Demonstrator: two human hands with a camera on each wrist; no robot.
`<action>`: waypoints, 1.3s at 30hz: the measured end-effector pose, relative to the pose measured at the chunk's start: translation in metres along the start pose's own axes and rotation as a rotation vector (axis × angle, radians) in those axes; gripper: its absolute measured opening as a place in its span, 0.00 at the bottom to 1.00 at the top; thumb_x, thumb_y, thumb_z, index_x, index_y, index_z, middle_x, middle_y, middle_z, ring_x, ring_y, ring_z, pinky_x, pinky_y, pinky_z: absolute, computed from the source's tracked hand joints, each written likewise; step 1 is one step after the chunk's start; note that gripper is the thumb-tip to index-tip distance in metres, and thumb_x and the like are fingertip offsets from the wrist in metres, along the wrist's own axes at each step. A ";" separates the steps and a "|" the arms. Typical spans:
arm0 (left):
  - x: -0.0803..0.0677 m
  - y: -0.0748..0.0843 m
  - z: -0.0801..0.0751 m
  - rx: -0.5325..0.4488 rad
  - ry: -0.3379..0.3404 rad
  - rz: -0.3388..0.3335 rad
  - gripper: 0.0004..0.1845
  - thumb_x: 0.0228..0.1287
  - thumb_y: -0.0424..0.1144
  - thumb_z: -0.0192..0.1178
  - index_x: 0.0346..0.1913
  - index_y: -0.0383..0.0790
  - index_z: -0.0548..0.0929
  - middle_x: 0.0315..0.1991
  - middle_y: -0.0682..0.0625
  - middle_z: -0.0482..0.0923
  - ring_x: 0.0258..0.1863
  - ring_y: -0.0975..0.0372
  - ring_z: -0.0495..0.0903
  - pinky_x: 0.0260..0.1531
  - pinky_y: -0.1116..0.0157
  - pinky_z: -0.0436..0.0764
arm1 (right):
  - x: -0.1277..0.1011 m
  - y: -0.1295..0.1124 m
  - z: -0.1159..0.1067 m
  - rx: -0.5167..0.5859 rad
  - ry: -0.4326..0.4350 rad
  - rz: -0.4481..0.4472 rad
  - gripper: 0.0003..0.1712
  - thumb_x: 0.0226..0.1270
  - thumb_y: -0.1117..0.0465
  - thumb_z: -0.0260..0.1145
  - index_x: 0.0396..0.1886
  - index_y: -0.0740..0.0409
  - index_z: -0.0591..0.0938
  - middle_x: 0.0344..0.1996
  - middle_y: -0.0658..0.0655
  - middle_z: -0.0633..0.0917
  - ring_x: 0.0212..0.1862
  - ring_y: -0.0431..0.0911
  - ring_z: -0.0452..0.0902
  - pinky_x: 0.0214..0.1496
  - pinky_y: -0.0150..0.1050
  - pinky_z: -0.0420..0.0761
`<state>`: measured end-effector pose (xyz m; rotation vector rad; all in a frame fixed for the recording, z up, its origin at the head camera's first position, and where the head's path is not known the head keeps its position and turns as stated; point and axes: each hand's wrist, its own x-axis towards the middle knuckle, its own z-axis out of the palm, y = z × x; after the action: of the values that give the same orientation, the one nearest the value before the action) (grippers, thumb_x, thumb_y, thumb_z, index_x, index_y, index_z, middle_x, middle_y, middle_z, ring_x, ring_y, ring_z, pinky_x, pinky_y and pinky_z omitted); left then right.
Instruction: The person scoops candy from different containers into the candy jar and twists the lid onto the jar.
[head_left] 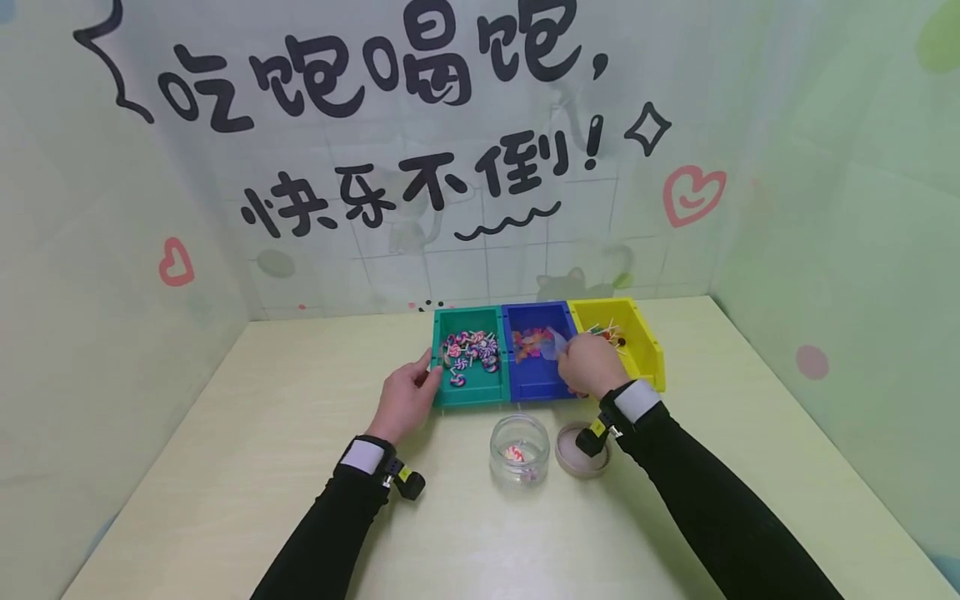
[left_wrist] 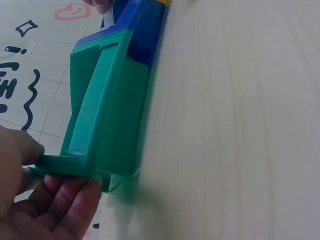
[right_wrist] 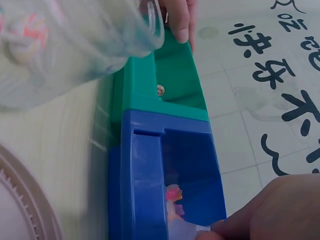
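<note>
My left hand grips the left wall of the green bin, thumb at the rim and fingers on the outer side, as the left wrist view shows. Swirl-patterned lollipops lie in that bin. Over the blue bin, my right hand holds a translucent plastic scoop, its blade down among the pink and orange gummy-like candies. Part of the scoop is hidden by the fingers. Just in front of the bins stands a glass jar with a striped candy inside.
A yellow bin with white-stemmed candies adjoins the blue one on the right. Beside the jar lies a round lid, partly under my right wrist camera. A printed cloth backdrop rises behind the table.
</note>
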<state>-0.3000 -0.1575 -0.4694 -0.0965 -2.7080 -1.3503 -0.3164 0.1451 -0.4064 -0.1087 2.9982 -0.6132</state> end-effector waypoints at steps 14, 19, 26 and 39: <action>-0.004 -0.003 -0.001 -0.022 -0.026 -0.038 0.31 0.87 0.46 0.57 0.84 0.40 0.67 0.47 0.40 0.84 0.45 0.54 0.76 0.38 0.65 0.75 | 0.009 -0.010 0.011 0.078 -0.069 0.027 0.24 0.87 0.55 0.61 0.25 0.59 0.83 0.19 0.54 0.85 0.24 0.47 0.86 0.31 0.36 0.79; -0.004 -0.003 -0.002 -0.036 -0.028 -0.040 0.31 0.87 0.46 0.57 0.84 0.40 0.68 0.47 0.40 0.83 0.45 0.54 0.76 0.37 0.66 0.75 | 0.011 -0.011 0.014 0.175 -0.062 0.066 0.25 0.88 0.55 0.60 0.25 0.59 0.82 0.19 0.54 0.85 0.26 0.47 0.84 0.33 0.37 0.77; -0.005 -0.003 -0.002 -0.049 -0.042 -0.054 0.30 0.87 0.46 0.56 0.84 0.43 0.67 0.45 0.41 0.80 0.45 0.55 0.75 0.36 0.66 0.74 | 0.010 -0.009 0.017 0.269 -0.047 0.106 0.26 0.89 0.54 0.59 0.26 0.59 0.86 0.20 0.54 0.87 0.27 0.48 0.84 0.35 0.38 0.77; 0.000 -0.002 -0.004 -0.051 -0.040 -0.037 0.30 0.87 0.46 0.57 0.84 0.43 0.67 0.42 0.43 0.78 0.44 0.55 0.74 0.33 0.67 0.72 | 0.009 -0.010 0.016 0.285 -0.025 0.085 0.21 0.88 0.56 0.58 0.36 0.63 0.87 0.20 0.54 0.87 0.24 0.46 0.84 0.30 0.36 0.76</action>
<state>-0.3003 -0.1614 -0.4684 -0.0793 -2.7215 -1.4435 -0.3238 0.1289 -0.4181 0.0287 2.8376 -1.0098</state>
